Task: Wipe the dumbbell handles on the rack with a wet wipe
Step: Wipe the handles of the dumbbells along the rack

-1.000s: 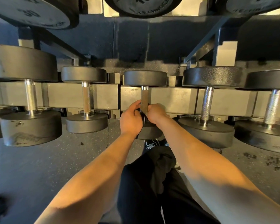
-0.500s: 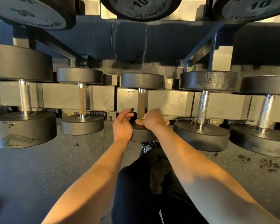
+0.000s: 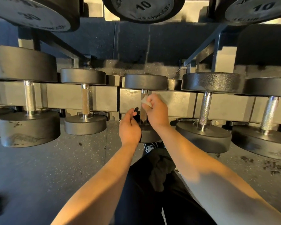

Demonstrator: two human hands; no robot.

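Note:
A small black dumbbell lies on the rack in the middle of the row. Its metal handle runs towards me. My right hand pinches a crumpled white wet wipe against the upper part of that handle. My left hand hovers just left of the handle with loosely curled fingers, over the near weight head, holding nothing.
More dumbbells lie on the same rack: two on the left, two larger ones on the right. Weight heads marked 10 hang on the upper tier. Speckled dark floor lies below, my dark-trousered legs in the middle.
My right hand has risen from the handle's base to its upper part, the wipe now visible. My left hand has come off the handle and drawn back slightly.

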